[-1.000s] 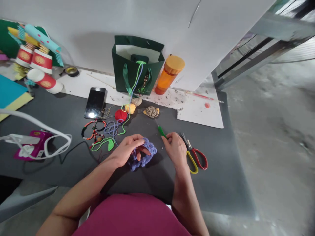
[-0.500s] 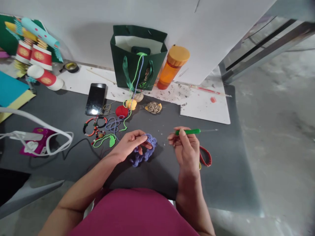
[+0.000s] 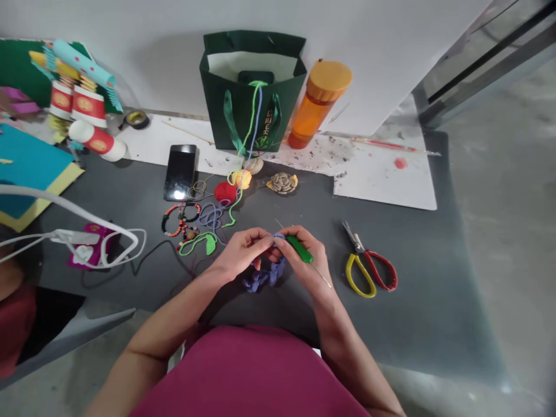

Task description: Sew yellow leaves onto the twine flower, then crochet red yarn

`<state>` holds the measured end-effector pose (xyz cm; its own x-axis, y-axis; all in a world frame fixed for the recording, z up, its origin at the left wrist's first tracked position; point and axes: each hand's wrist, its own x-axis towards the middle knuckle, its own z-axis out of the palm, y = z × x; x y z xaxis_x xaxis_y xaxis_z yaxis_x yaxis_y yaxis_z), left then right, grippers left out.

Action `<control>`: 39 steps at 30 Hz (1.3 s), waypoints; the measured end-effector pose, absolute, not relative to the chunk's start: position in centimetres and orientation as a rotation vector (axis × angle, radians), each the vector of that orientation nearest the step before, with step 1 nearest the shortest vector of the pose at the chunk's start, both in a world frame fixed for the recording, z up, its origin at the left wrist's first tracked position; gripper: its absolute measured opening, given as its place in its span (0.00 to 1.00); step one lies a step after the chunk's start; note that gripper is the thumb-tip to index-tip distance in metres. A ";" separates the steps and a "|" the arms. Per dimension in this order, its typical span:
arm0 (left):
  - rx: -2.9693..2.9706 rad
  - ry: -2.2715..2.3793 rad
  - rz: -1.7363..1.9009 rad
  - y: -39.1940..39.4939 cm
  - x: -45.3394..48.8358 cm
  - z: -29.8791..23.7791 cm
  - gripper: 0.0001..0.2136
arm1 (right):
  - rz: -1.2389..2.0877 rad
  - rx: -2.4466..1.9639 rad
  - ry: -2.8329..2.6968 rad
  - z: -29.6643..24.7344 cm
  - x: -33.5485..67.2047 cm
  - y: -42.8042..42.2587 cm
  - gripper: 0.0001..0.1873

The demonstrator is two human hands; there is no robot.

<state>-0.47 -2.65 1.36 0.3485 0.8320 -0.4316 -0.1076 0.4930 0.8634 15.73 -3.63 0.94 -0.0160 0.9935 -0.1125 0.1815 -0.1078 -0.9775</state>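
Scissors (image 3: 359, 250) now lie uncovered near purple crochet (image 3: 264, 278) on dark tabletop (image 3: 417, 324).

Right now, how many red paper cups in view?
3 cups: one beside another at the table's back left, a third lying on its side just in front. More may hide behind the paper crafts.

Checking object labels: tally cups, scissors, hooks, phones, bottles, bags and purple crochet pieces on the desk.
Red paper cups: 3
Scissors: 1
Crochet hook: 1
Phone: 1
Orange bottle: 1
Green bag: 1
Purple crochet piece: 1
Total: 9
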 end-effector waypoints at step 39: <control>1.598 1.603 0.795 -0.4 -5.2 1.2 0.06 | 0.860 -1.532 -1.752 -1.3 17.9 -2.8 0.11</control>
<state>-5.17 -0.37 1.20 0.0336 0.9971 -0.0686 0.5491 0.0390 0.8349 17.92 -2.77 -1.28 -0.1073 0.9930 0.0502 0.5673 0.1026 -0.8171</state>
